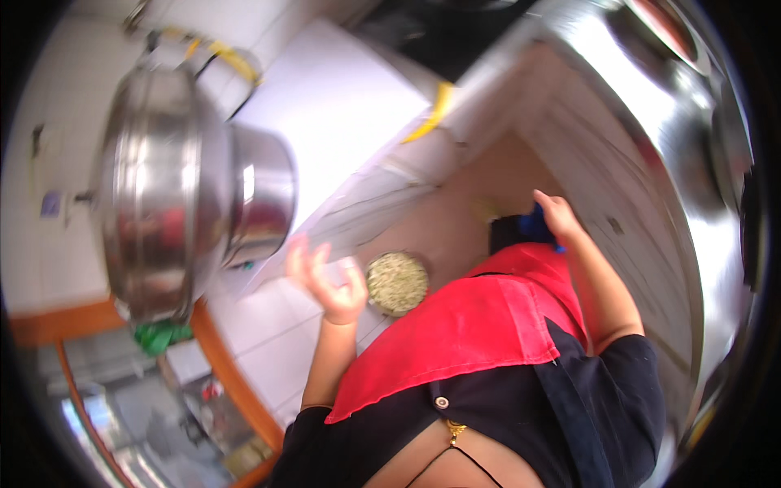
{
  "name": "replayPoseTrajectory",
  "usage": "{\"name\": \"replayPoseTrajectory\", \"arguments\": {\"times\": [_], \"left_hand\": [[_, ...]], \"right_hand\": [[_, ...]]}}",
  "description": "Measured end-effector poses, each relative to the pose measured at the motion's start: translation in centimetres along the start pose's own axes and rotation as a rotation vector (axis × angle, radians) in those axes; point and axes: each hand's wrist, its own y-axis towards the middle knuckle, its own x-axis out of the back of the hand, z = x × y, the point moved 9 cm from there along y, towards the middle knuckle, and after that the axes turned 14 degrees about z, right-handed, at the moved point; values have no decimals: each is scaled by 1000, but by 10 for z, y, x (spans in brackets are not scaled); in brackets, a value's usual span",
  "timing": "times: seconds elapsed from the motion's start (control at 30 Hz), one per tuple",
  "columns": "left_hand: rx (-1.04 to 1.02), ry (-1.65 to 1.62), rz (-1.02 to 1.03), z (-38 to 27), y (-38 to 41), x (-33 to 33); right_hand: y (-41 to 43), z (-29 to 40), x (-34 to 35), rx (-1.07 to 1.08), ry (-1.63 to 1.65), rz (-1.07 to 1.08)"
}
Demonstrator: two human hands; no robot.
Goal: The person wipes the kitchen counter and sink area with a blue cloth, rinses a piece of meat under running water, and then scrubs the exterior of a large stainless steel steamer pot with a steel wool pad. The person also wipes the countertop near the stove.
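Observation:
My left hand [329, 283] is raised with its fingers spread and nothing in it, close to the lower edge of a large steel steamer pot [262, 189]. Just right of that hand, down on the floor, a round container [397, 284] is full of pale green chopped pieces. My right hand [554, 215] hangs low at my other side, by the stone-faced side of the counter. Dark blue cloth [534, 224] shows beside its fingers; whether the hand holds it is unclear. A red apron [451, 329] covers my front.
A white worktop [354, 97] spreads beyond the pot, with a yellow curved object [432, 116] at its corner. A black stove surface [433, 36] lies further off. Along the right runs a shiny steel counter [689, 201]. An orange wooden frame [238, 384] stands at lower left.

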Motion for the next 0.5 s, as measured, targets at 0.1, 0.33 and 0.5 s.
{"name": "replayPoseTrajectory", "arguments": {"times": [0.1, 0.33, 0.5], "left_hand": [[159, -1027, 429, -59, -27, -110], [-459, -1016, 665, -221, 15, -112], [220, -1764, 973, -271, -12, -173]], "right_hand": [[-86, 20, -34, -71, 800, 90], [-194, 71, -88, 432, 990, 944], [-273, 0, 5, 446, 769, 635]]}}
